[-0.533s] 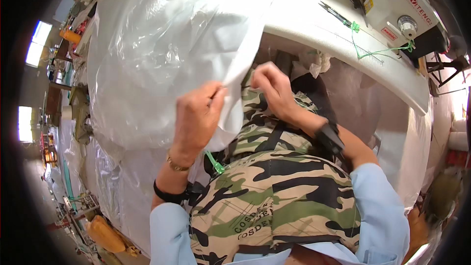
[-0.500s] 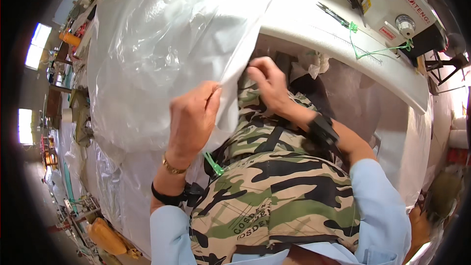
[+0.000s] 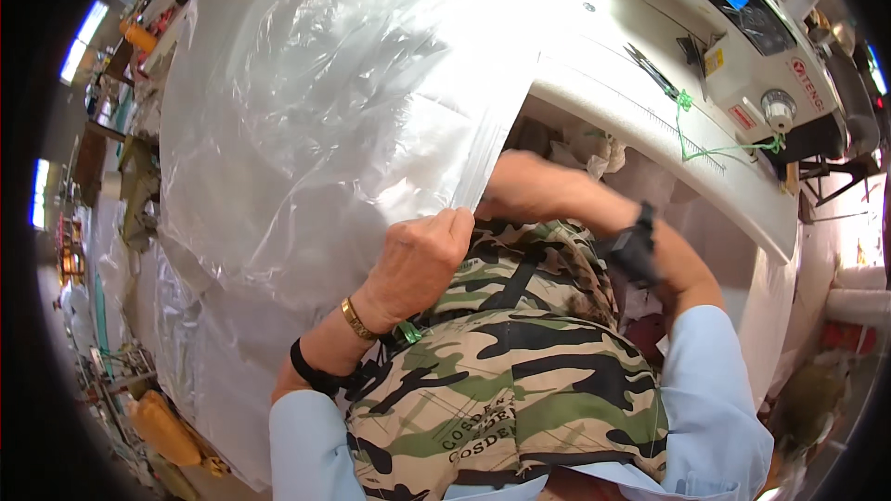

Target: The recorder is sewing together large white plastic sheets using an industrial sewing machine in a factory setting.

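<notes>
A translucent white plastic sheet (image 3: 306, 148) spreads over the left and middle of the view, wrinkled and shiny. Along its right side runs a folded edge. My left hand (image 3: 422, 255) pinches the lower corner of that edge between thumb and fingers. Close beside it, my right hand (image 3: 527, 187) is at the same edge, smeared by motion. Its fingers are partly hidden behind the sheet, so their grip does not show. Below both hands lies the camouflage apron (image 3: 557, 362) over my lap.
To the right stands a white sewing machine (image 3: 742, 88) with a lit display. On its bed (image 3: 640, 97) lie dark thread snips (image 3: 650, 70) and a green cord (image 3: 684, 125). A crumpled white bundle (image 3: 594, 150) shows beneath the bed edge. An orange-yellow bag (image 3: 167, 429) lies at lower left.
My left hand has shifted right and down along the sheet's edge, pulling it over. My right hand has swung toward the left hand. The machine sits lower and more fully in view.
</notes>
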The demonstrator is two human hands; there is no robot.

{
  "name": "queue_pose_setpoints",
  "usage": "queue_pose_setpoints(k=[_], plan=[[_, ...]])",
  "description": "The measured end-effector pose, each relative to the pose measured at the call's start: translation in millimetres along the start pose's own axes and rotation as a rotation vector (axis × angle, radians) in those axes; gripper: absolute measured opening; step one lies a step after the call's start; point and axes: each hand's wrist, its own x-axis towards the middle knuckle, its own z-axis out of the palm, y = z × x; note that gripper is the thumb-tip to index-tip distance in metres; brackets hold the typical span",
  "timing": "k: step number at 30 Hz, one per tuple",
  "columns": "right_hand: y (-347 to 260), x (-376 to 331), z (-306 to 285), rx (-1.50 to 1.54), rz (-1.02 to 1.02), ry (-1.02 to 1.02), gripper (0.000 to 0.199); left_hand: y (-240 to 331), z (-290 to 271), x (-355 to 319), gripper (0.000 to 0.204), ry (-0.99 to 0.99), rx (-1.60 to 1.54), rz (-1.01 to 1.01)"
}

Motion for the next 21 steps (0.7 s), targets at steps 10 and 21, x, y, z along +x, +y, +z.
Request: queue_pose_setpoints(k=[10,21], plan=[[91,-13,-108,-0.585,-0.035,0.597,0.027,0,10,-6,0.013,0.096,-0.039,-0.076],[112,10,-120,-0.507,-0.067,0.534,0.010,5,6,-14,0.052,0.157,-0.244,-0.041]])
